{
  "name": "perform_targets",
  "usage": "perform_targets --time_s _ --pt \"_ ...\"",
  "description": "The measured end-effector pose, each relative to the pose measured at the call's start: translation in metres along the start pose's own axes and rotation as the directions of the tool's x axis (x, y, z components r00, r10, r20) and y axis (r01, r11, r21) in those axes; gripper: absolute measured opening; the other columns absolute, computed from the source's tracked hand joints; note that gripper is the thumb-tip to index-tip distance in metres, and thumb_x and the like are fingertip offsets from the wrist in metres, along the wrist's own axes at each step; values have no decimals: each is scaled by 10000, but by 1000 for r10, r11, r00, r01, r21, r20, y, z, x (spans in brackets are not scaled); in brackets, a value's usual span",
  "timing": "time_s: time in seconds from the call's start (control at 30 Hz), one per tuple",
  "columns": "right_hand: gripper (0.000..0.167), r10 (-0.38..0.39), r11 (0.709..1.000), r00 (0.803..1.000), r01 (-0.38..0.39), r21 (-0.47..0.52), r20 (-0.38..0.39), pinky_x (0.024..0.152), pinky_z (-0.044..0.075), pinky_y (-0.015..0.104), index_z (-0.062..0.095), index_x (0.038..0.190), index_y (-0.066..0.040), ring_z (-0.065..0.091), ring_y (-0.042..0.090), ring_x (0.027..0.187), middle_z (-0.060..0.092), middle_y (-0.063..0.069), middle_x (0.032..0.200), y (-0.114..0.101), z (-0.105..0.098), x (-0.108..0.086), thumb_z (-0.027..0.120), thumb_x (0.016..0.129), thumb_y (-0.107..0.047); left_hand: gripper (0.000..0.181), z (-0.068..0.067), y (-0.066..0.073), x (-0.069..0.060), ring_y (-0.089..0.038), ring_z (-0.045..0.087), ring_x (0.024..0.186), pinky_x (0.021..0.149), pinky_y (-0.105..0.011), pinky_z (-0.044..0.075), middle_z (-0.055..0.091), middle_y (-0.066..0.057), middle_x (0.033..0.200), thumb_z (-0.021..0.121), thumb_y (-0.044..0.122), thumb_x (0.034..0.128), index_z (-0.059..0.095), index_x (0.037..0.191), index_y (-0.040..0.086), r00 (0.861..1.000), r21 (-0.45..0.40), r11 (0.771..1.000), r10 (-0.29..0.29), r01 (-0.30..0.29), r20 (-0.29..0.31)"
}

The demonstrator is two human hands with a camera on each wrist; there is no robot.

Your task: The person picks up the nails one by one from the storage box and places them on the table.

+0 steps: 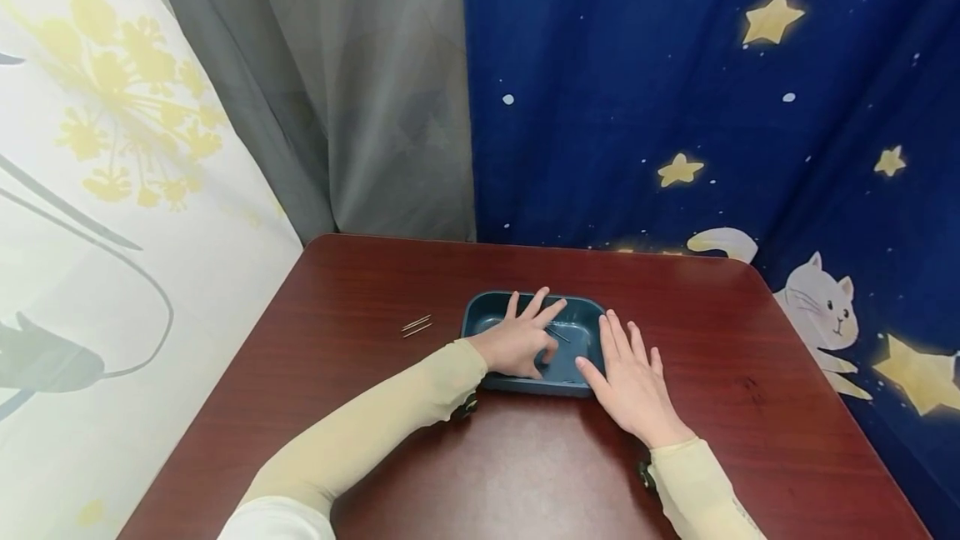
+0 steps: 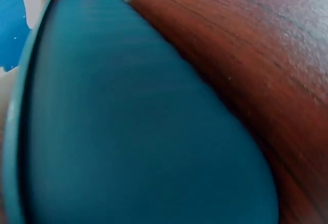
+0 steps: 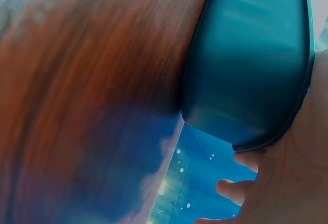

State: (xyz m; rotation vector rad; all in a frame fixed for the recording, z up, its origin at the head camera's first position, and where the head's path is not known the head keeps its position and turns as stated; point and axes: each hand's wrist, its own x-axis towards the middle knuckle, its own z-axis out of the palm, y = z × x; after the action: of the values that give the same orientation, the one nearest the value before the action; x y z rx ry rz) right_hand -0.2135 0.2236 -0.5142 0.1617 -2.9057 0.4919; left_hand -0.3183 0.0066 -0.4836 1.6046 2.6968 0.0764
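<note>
The navy curtain [image 1: 600, 65], scattered with yellow stars and a white cat, spreads behind the tray [image 1: 536, 387] and off to its right. The reddish-brown table [image 1: 375, 273] lies under the tray and reaches out on every side of it. Far to the left of the tray hangs a white cloth [image 1: 67, 190] printed with yellow flowers, and between that and the navy one a grey curtain [image 1: 397, 90] drops behind the tray's left side. Two cream sleeves run in from the near side, the left sleeve [image 1: 375, 415] ending at the tray's near left corner, the right sleeve [image 1: 697, 473] stopping short of its near right corner. The tray itself is dark blue-green, shallow and rounded at the corners; its outer walls take up much of both wrist views. The right hand [image 1: 632, 386] lies along the tray's right rim, fingers extended and grasping nothing. The left hand [image 1: 517, 344] reaches over the tray's left part, three fingers fanned out, index and thumb bent towards each other; whether they pinch anything I cannot tell. Left of the tray, on the wood, lie thin metallic sticks [image 1: 417, 326], close together. One thin rod [image 1: 558, 335] lies inside the tray, near the left hand's fingers.
</note>
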Motion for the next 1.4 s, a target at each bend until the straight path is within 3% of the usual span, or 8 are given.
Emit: perform_targets --time_s 0.2,0.43,0.63,0.83,1.07,1.4 --pt "887 -6 1000 1000 6 -13 -3 1061 139 759 131 1624 -98 109 440 1496 91 93 1685 0 0 1 398 996 -664 177 5 6 7 -385 -109 1517 1071 -763 149 116 -107 1677 875 371 791 717 866 346 999 -3 1000 -15 15 35" --pt "872 -2 1000 1000 2 4 -9 1056 137 762 139 1623 -92 104 442 1496 92 95 1684 0 1 1 444 1002 -623 209 8 10 12 -373 -115 1517 1066 -771 138 164 -94 1670 870 360 796 776 980 389 1000 -8 1000 17 -17 1" --pt "880 0 1000 1000 0 -1 -2 1051 140 768 135 1623 -90 107 445 1495 89 97 1685 -1 1 2 428 1000 -639 111 12 11 17 -353 -85 1526 1082 -750 149 213 -61 1662 853 329 823 775 864 396 999 -28 998 49 -49 1" --pt "896 2 1000 1000 -2 2 -3 1059 137 763 143 1620 -82 106 451 1494 97 105 1683 -1 0 2 387 993 -674 114 11 14 22 -340 -87 1529 1098 -739 110 213 -40 1663 834 340 843 750 793 398 999 -62 998 32 -30 38" --pt "905 7 1000 1000 -7 10 2 1066 123 757 122 1626 -101 83 439 1502 52 64 1691 1 1 2 338 986 -704 219 12 19 29 -294 -129 1527 1112 -725 74 192 -2 1669 840 336 839 682 701 401 998 -70 998 6 -2 58" --pt "870 10 1000 1000 -10 16 1 1068 130 755 145 1622 -91 88 436 1502 77 79 1688 -1 1 1 418 1003 -638 299 12 20 31 -299 -72 1536 1118 -715 85 198 -13 1668 834 265 847 648 644 381 999 -27 1000 -7 8 43"
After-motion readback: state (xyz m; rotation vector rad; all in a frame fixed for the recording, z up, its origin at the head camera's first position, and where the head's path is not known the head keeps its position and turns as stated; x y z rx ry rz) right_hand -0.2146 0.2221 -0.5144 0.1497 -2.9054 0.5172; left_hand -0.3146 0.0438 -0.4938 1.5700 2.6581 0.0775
